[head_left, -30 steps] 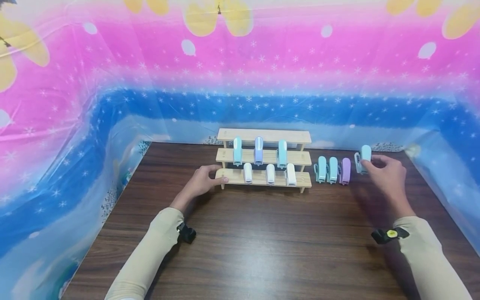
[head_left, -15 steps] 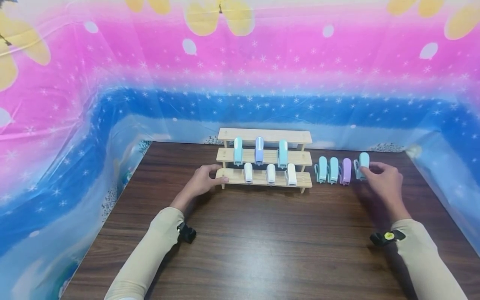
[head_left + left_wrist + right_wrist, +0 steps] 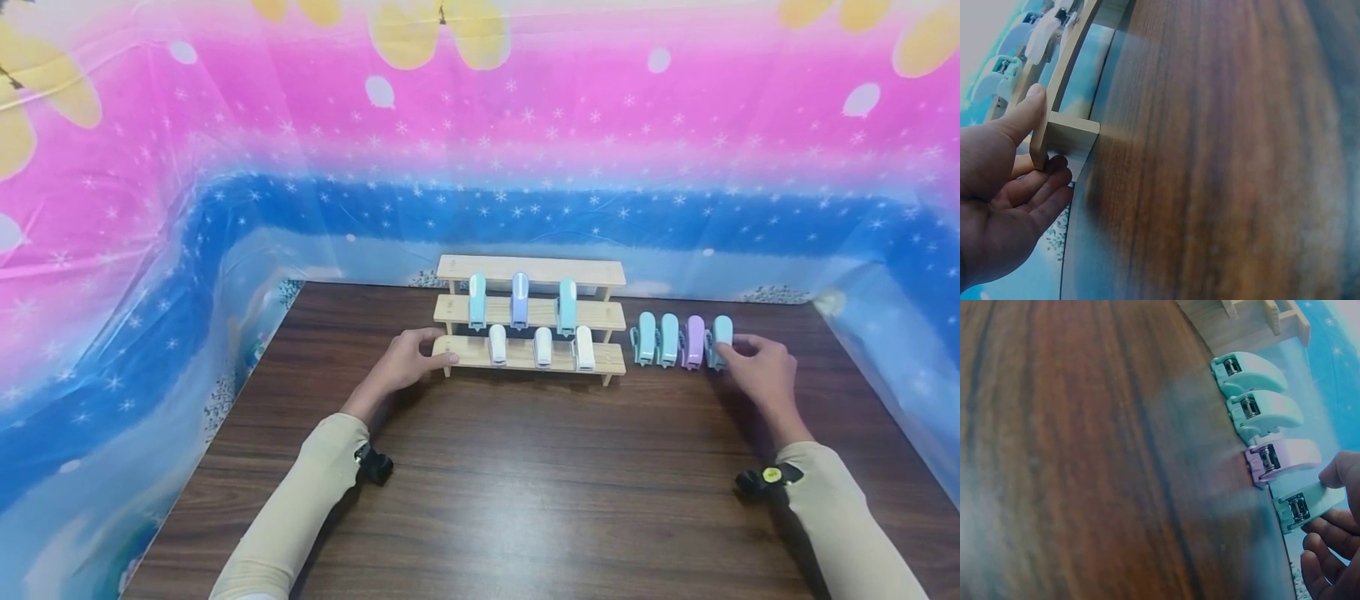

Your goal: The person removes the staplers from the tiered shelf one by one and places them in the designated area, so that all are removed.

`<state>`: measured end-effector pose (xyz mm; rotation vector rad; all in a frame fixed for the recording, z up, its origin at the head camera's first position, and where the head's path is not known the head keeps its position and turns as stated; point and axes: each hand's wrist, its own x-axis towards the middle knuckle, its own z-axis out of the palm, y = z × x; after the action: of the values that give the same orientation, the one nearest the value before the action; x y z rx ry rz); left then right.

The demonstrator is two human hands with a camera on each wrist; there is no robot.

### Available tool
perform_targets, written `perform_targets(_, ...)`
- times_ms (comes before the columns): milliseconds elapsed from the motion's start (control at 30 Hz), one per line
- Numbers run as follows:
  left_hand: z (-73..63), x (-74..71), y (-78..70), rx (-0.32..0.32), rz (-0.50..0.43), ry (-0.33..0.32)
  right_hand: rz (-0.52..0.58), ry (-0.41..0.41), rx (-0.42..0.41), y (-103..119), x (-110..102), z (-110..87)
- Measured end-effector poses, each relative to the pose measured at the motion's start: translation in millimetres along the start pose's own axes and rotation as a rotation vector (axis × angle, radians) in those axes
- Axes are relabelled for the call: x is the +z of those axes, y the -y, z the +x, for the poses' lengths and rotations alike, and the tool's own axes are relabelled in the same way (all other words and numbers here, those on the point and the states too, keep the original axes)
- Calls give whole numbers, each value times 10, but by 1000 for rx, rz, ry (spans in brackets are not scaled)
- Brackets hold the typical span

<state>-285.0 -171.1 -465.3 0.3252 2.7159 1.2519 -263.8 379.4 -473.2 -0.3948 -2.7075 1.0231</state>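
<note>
My right hand (image 3: 767,368) pinches a teal mini stapler (image 3: 723,330) between thumb and fingers, at the right end of a short row on the table. Beside it stand a purple stapler (image 3: 694,340) and two teal staplers (image 3: 667,338). In the right wrist view, the held stapler (image 3: 1302,505) is upright, its metal front facing the camera. My left hand (image 3: 403,362) grips the left end of a three-tier wooden stand (image 3: 465,354), thumb on the bottom tier and fingers underneath. White staplers (image 3: 542,347) line the bottom tier; teal and blue staplers (image 3: 519,298) stand on the middle one.
The stand's top tier (image 3: 531,270) rises at the back, close to a patterned cloth backdrop (image 3: 480,208) that surrounds the back and sides. Dark wood table (image 3: 525,483) stretches in front of the stand. Both forearms reach in from the near side.
My right hand has brought the teal stapler leftward and down, up close to the purple one at the row's end. The left hand keeps its grip on the stand.
</note>
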Motion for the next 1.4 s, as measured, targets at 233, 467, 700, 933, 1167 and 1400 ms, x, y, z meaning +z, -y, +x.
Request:
perform_targets(233,-9,2,-6,17,-6,-6,-4,0,30,-42,49,17)
perform_targets(467,-12,-1,3,18,-5,2,3,6,35,-70,82,32)
perform_targets(700,-9,-2,-2,14,0,-2,1,30,56,-99,79,64)
perform_targets(933,-3,5,4,10,0,6,7,31,44,-78,1,69)
perform_targets(1167,-8,1,-2,8,-7,3,33,-16,12,54,-116,54)
perform_targets(1400,-8,-7,-6,3,-9,5,37,-27,-40,246,-204,44)
